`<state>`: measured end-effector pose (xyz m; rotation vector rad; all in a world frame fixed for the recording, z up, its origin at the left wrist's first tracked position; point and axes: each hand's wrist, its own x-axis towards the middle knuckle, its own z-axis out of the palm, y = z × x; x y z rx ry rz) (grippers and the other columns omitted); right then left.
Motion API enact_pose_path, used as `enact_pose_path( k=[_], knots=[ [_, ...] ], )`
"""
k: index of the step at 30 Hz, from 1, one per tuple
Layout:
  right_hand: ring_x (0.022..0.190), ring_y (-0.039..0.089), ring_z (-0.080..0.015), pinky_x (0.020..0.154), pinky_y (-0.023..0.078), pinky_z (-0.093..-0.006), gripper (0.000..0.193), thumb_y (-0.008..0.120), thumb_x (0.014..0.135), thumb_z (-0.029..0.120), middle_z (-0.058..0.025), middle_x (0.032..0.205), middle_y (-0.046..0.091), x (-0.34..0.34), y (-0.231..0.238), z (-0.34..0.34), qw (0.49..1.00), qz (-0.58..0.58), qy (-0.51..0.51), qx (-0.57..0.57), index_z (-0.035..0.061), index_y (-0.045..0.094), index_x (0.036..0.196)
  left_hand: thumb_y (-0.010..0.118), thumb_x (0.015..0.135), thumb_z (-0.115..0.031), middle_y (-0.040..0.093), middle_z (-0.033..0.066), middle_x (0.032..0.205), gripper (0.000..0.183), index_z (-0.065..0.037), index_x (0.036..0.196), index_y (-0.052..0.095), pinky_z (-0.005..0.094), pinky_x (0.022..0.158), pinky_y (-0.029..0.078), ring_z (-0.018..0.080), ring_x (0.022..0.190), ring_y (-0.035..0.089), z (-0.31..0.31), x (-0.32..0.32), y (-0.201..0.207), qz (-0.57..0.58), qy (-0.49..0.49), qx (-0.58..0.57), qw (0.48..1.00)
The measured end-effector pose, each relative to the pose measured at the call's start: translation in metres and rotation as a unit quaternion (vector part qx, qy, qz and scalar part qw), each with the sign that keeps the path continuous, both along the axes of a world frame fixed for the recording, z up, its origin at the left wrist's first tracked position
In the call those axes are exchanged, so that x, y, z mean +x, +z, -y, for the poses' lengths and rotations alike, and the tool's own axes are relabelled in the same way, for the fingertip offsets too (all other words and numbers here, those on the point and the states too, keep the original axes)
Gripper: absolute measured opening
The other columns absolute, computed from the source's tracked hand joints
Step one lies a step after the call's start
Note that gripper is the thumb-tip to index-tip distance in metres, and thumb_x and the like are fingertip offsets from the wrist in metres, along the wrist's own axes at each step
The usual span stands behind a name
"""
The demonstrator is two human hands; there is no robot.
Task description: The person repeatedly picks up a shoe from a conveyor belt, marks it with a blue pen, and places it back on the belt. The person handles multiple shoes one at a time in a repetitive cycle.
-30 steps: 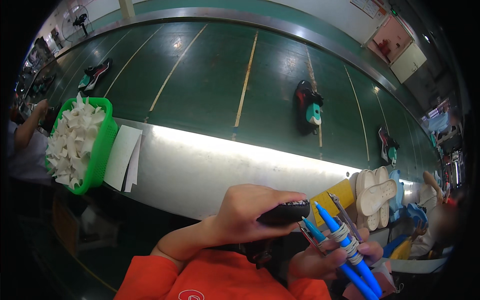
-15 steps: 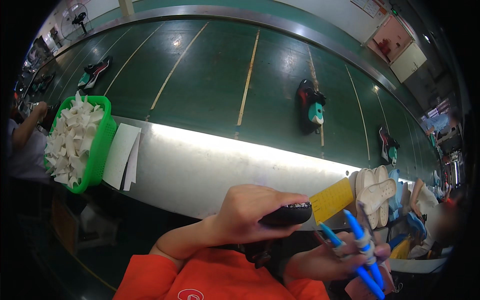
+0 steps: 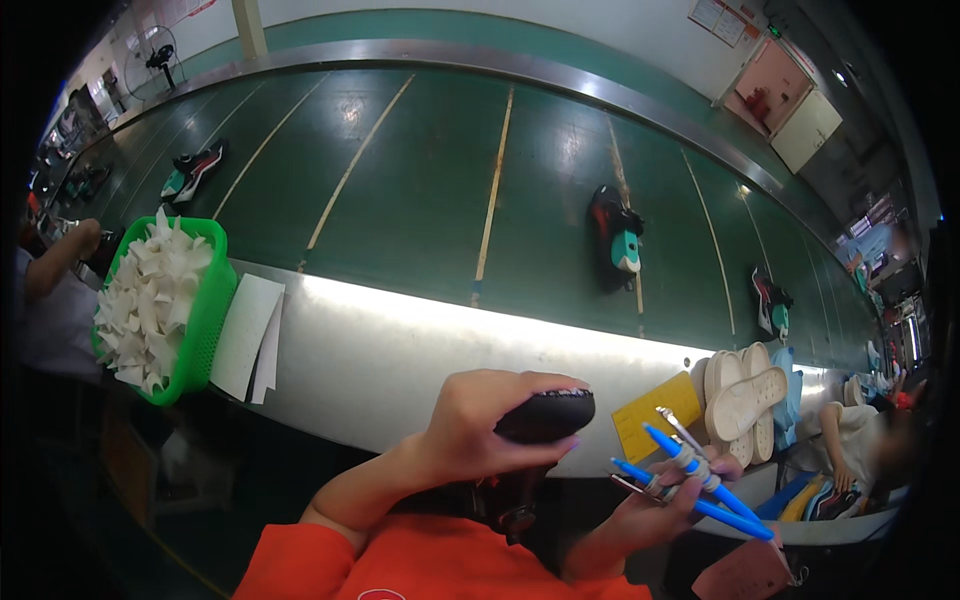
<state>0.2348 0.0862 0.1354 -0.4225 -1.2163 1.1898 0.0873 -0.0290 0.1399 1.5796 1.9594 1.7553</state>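
My left hand [image 3: 465,420] is closed around a black shoe [image 3: 545,417]. The shoe's rounded end points right, with a pale ragged line along its upper edge; the rest is hidden by my hand. In my right hand [image 3: 650,515], the fingers grip two blue pens [image 3: 735,517] with beige bands wound around them. Slim metal pieces [image 3: 680,428] lie alongside the pens. The pen tips point up and left, a short way from the shoe and not touching it. A pink tag [image 3: 742,572] hangs below my right hand.
A steel ledge [image 3: 380,345] runs before me, beside a green belt [image 3: 420,190] carrying several shoes [image 3: 615,240]. At left stand a green basket [image 3: 205,340] of white scraps and white sheets [image 3: 248,335]. A yellow card [image 3: 650,415] and cream soles [image 3: 745,400] lie right. People work at both sides.
My right hand has moved left with the pens, turning their tips further toward the shoe. My left hand has shifted slightly left with the shoe. The whole view has tilted a little upward.
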Motion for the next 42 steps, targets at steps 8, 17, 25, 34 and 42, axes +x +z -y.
enact_pose_path(
  k=[8, 17, 25, 34, 42],
  knots=[
    [0.049, 0.044, -0.0059, 0.047, 0.034, -0.0177, 0.029, 0.057, 0.082, 0.028, -0.0025, 0.061, 0.044, 0.014, -0.021, 0.000, 0.990, 0.035, 0.089, -0.100, 0.0093, 0.037, 0.092, 0.078, 0.063, -0.012, 0.066, 0.0103, 0.089, 0.043, -0.003, 0.101, 0.061, 0.0251, 0.069, 0.052, 0.0185, 0.076, 0.066, 0.003, -0.012, -0.010, 0.057, 0.014, 0.043, 0.997],
    [0.051, 0.042, -0.0047, 0.050, 0.034, -0.0175, 0.028, 0.053, 0.084, 0.030, -0.0004, 0.065, 0.043, 0.016, -0.030, 0.000, 0.982, 0.049, 0.104, -0.151, 0.0085, 0.037, 0.092, 0.079, 0.062, -0.011, 0.067, 0.0101, 0.087, 0.042, -0.004, 0.100, 0.063, 0.0256, 0.067, 0.051, 0.0208, 0.074, 0.066, 0.014, -0.001, -0.002, 0.004, -0.023, 0.053, 0.998],
    [0.052, 0.042, -0.0038, 0.050, 0.033, -0.0167, 0.028, 0.052, 0.084, 0.031, 0.0000, 0.066, 0.042, 0.015, -0.034, -0.001, 0.982, 0.064, 0.098, -0.149, 0.0089, 0.037, 0.092, 0.081, 0.060, -0.008, 0.068, 0.0119, 0.085, 0.040, -0.003, 0.094, 0.061, 0.0265, 0.063, 0.052, 0.0219, 0.070, 0.067, 0.015, 0.007, 0.001, -0.033, -0.031, 0.066, 0.997],
    [0.052, 0.042, -0.0040, 0.050, 0.032, -0.0168, 0.028, 0.052, 0.085, 0.031, 0.0000, 0.066, 0.042, 0.015, -0.038, -0.001, 0.980, 0.066, 0.097, -0.160, 0.0089, 0.037, 0.092, 0.080, 0.061, -0.009, 0.068, 0.0121, 0.087, 0.039, -0.003, 0.094, 0.061, 0.0264, 0.063, 0.052, 0.0220, 0.073, 0.067, 0.016, 0.004, 0.001, -0.033, -0.037, 0.069, 0.996],
    [0.045, 0.040, -0.0063, 0.043, 0.032, -0.0185, 0.033, 0.051, 0.085, 0.037, -0.0019, 0.065, 0.041, 0.029, -0.056, -0.002, 0.971, 0.028, 0.162, -0.176, 0.0078, 0.037, 0.090, 0.081, 0.062, -0.022, 0.064, 0.0074, 0.084, 0.049, 0.000, 0.097, 0.054, 0.0259, 0.070, 0.050, 0.0158, 0.075, 0.063, -0.011, -0.057, -0.033, 0.086, 0.065, -0.012, 0.994]
  ],
)
